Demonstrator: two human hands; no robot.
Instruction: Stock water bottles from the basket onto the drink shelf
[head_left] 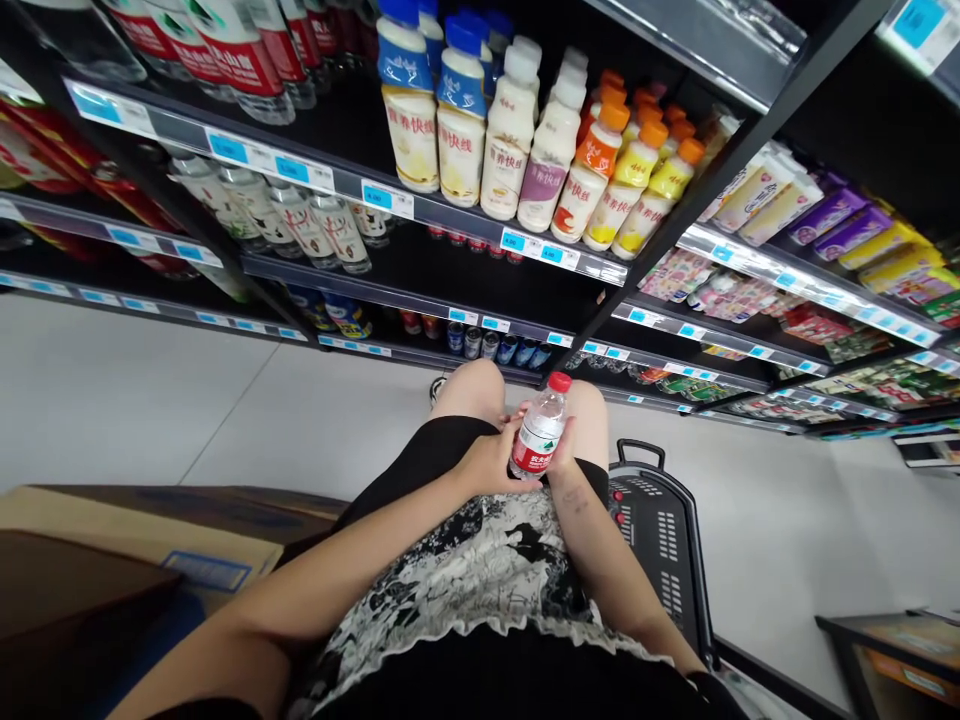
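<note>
A small clear water bottle [540,430] with a red cap and a red label rests over my knees. Both hands hold it. My left hand [491,460] wraps the lower body of the bottle from the left. My right hand [561,450] closes on it from the right and from beneath. My knees are bent in front of a black store shelf [480,225] stocked with drinks.
Milk-drink bottles [517,140] fill the upper shelf; more water bottles [300,220] stand at left. A black shopping basket [660,530] sits on the grey floor at my right. An open cardboard box [142,550] lies at my left.
</note>
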